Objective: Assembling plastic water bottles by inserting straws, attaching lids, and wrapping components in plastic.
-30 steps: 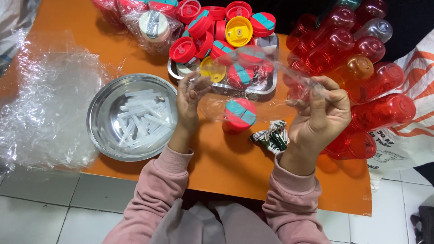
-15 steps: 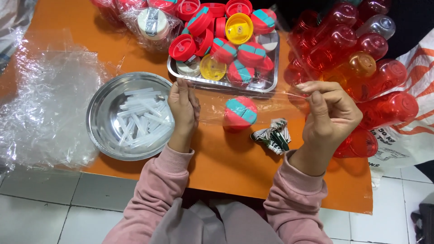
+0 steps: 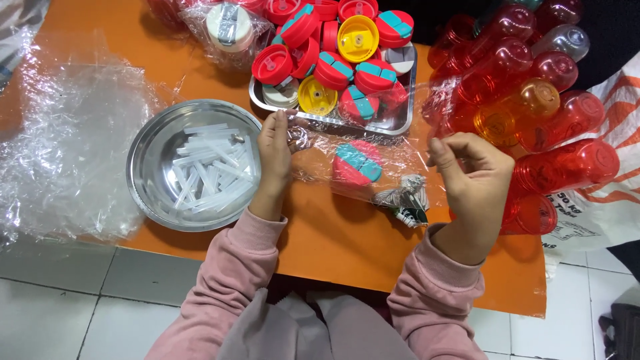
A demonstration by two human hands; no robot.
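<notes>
Crinkled clear plastic film (image 3: 363, 157) stretched between the left hand (image 3: 275, 150) and right hand (image 3: 475, 175), both grips pinching its edges over a round red-and-teal lid (image 3: 356, 164), six o'clock of the steel tray (image 3: 400, 113).

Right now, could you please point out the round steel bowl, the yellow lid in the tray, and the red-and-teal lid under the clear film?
Round steel bowl (image 3: 143, 157): head view, on its bare left rim.
Yellow lid (image 3: 358, 37): head view, on its top face.
Red-and-teal lid (image 3: 357, 163): head view, on its teal band.
</notes>
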